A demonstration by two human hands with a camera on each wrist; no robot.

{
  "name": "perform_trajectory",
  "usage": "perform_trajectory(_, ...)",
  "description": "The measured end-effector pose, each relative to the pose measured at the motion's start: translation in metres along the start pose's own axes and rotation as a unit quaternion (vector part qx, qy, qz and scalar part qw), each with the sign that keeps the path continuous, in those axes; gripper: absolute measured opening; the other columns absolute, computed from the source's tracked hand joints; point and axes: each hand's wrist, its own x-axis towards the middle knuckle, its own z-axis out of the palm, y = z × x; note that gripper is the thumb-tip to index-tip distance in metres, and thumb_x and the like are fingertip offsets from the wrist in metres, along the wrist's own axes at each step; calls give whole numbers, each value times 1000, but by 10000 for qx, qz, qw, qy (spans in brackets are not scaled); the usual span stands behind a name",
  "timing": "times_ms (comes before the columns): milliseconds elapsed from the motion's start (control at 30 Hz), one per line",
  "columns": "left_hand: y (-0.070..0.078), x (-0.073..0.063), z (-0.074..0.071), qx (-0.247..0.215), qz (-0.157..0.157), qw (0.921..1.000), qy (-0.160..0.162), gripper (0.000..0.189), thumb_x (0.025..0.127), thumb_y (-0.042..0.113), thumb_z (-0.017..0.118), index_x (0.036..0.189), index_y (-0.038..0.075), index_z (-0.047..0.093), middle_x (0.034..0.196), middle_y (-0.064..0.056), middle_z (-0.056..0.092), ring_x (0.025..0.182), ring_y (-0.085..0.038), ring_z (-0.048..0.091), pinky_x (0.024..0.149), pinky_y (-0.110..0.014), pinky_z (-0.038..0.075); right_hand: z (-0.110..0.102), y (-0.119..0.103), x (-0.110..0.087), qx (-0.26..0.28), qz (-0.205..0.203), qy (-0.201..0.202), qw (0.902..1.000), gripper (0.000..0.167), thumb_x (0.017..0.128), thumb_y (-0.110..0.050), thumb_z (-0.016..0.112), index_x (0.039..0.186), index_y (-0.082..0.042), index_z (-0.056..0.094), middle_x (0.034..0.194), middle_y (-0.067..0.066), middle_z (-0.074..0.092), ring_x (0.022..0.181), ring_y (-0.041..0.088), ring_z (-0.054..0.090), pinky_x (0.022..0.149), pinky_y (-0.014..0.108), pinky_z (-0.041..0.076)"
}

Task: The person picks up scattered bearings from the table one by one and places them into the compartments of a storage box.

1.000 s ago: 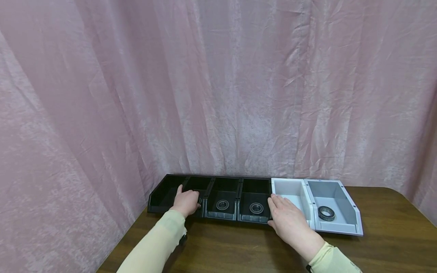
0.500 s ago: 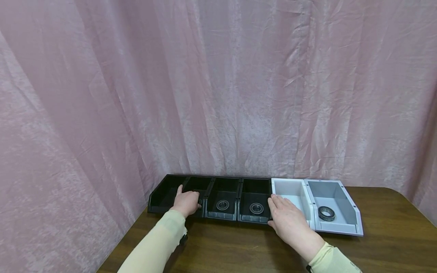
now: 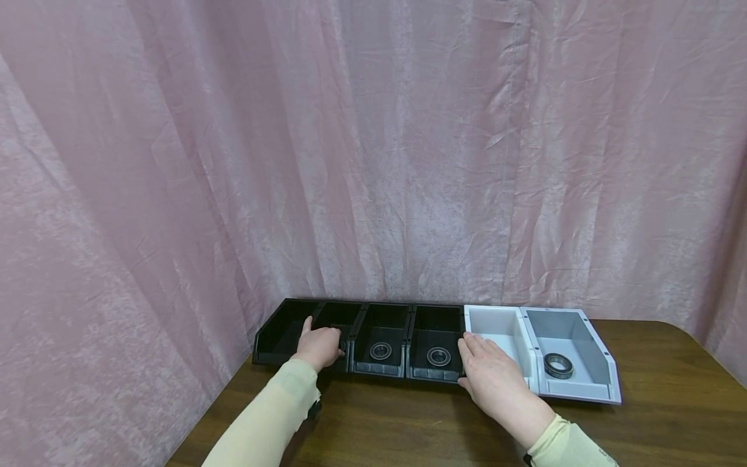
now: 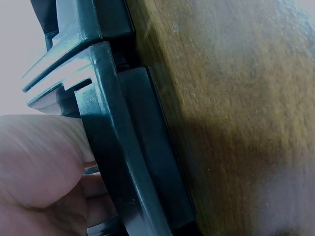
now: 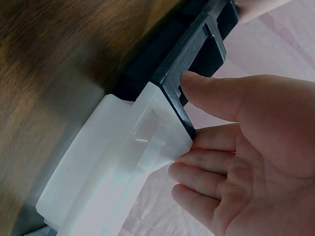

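Observation:
My left hand (image 3: 318,347) reaches into the second black bin (image 3: 344,312) from the left, its index finger lying toward the divider there. A bearing shows only as a sliver beside the thumb. In the left wrist view the lower fingers go behind the black bin's front wall (image 4: 108,132), so what they touch is hidden. My right hand (image 3: 496,376) rests with straight fingers at the join of the rightmost black bin (image 3: 438,318) and the white bin (image 3: 493,319). Its thumb (image 5: 211,96) touches the black rim in the right wrist view.
One bearing (image 3: 380,351) lies in the third black bin, another bearing (image 3: 438,356) in the fourth. A larger bearing (image 3: 557,366) sits in the light grey bin (image 3: 607,373) at right. The bins stand on a wooden table (image 3: 403,421) before a pink curtain (image 3: 373,162).

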Motion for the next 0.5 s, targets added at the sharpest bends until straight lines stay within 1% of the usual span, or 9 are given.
perform_trajectory(133,-2,2,4,-68,-6,10000,-1,14,93,19,89,92,14,77,69,4,70,87,-22,77,128,-70,22,0,0,1,7,35,-42,10000,67,88,-18,93,138,15,64,146,34,62,138,48,61,118,57,47)
perform_trajectory(267,-1,2,3,-99,-41,9999,-110,14,93,19,89,90,14,76,68,5,69,89,-22,77,129,-70,21,-1,-1,1,46,46,-73,10000,67,89,-17,93,139,16,64,147,34,62,138,49,60,118,58,47)
perform_trajectory(333,-1,2,2,-110,-49,9999,-110,14,93,20,89,91,14,76,70,4,70,90,-23,77,129,-70,21,-1,-2,1,71,56,-96,9999,66,89,-17,92,139,16,64,147,35,62,138,49,60,118,58,47)
perform_trajectory(400,-1,1,2,-145,-58,9999,-74,15,93,20,89,94,13,77,74,3,73,93,-24,77,129,-70,20,-1,-2,1,87,71,-114,9999,66,89,-17,92,139,16,64,147,35,61,139,50,60,118,58,46)
perform_trajectory(500,0,1,3,-81,-30,9999,69,19,92,23,91,101,10,80,85,-1,77,99,-26,77,128,-70,23,-1,-1,1,76,91,-123,9999,66,90,-18,92,139,16,63,148,35,61,139,49,60,118,58,46)
